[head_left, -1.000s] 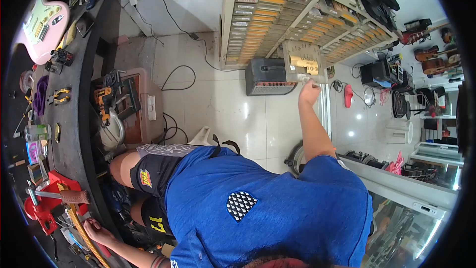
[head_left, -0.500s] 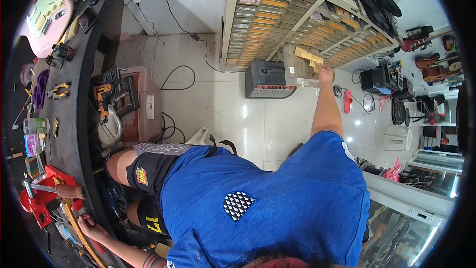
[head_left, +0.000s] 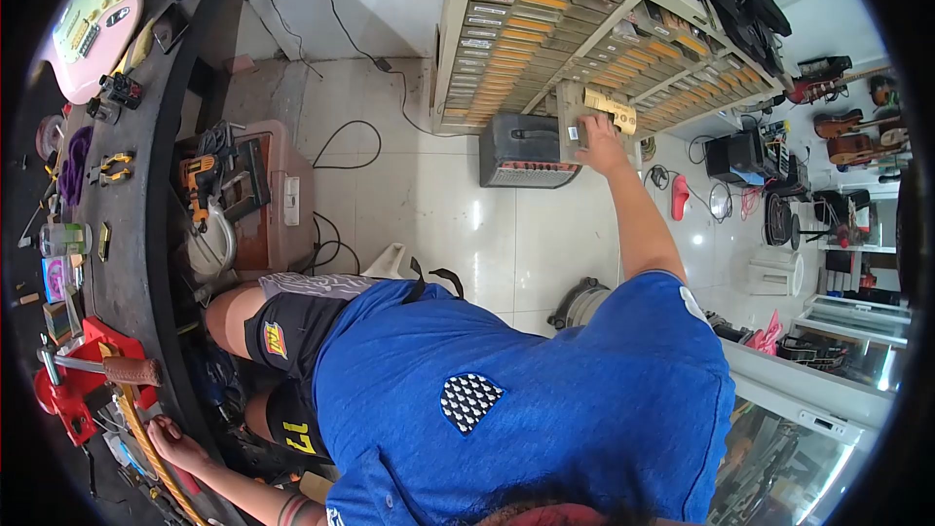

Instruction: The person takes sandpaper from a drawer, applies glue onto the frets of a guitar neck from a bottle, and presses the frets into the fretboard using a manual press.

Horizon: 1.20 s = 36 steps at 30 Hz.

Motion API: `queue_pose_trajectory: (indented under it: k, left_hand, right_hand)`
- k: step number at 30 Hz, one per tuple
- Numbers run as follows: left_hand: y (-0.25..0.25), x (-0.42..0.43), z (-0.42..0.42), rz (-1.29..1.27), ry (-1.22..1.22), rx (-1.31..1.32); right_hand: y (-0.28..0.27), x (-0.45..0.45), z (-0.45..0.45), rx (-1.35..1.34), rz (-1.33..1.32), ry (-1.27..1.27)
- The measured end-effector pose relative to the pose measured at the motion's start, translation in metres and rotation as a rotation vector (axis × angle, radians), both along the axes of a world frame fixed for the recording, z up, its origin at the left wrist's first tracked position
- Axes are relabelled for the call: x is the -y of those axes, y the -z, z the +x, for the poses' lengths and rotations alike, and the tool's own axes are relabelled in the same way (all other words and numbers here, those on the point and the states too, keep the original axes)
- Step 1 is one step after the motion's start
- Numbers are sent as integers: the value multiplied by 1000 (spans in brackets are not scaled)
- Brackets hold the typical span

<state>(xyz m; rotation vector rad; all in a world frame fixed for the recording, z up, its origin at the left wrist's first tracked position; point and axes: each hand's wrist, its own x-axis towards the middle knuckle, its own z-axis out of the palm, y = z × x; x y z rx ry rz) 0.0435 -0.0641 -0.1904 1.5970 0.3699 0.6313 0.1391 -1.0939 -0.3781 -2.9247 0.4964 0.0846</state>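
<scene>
My right hand (head_left: 604,148) reaches over a pulled-out drawer (head_left: 573,141) of the cabinet, palm down, fingers apart at its contents. A tan flat piece with round holes (head_left: 612,109) lies on the drawer just beyond my fingers. What lies under my palm is hidden. At the lower left, my left hand (head_left: 177,445) rests by the bench edge with loosely bent, parted fingers and nothing visible in them. Beside it runs a long, narrow wooden piece (head_left: 144,433) like a guitar neck. Its upper end lies by a red vise (head_left: 90,380) with a brown wrapped part (head_left: 131,371).
The cabinet (head_left: 545,19) has rows of labelled drawers. An amplifier (head_left: 526,151) stands under the open drawer. A pink guitar body (head_left: 95,34) and pliers (head_left: 115,169) lie on the bench (head_left: 131,263). A bin (head_left: 290,195) holds a yellow drill (head_left: 200,180). A cable (head_left: 351,144) loops across the floor.
My right hand has let go of the tan piece and moved left, further over the drawer. The tan piece now lies at the drawer's far side. My left hand has barely moved.
</scene>
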Motion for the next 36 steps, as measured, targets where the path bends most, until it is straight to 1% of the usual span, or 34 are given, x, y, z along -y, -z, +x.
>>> queue_pose_trajectory:
  k: [1, 4, 7, 10, 13, 16, 19, 22, 28, 31, 36]
  left_hand:
    - [0, -1, 0, -10, 2, 2]
    - [1, -2, -2, -46, -5, 14]
    - [3, -7, -4, -58, 13, 23]
    - [4, -10, -5, -56, 28, 26]
    - [7, -13, -6, -37, 36, 21]
    - [6, -11, -6, -20, 21, 22]
    - [7, -8, -6, 12, 21, 28]
    - [6, -7, -6, 26, 28, 30]
    - [9, -7, -7, 9, 14, 54]
    - [11, -11, -10, -3, 26, 60]
    - [12, -16, -11, -17, 29, 49]
  right_hand:
    - [-8, -3, 4, -9, -13, 0]
    - [-8, 15, 12, -128, 4, -144]
    - [-14, 16, 5, -94, 45, -152]
    - [-11, 13, -6, -5, 28, -91]
    - [-15, 10, -7, -79, 3, 38]
    - [-12, 4, -8, -20, 15, 66]
    - [-21, -9, -8, -32, -95, -115]
    - [-13, -5, -3, -102, -101, -90]
    - [-24, -11, 5, -64, -25, -127]
    - [-17, -1, 7, -12, 32, -220]
    - [-16, 1, 12, -9, 117, -161]
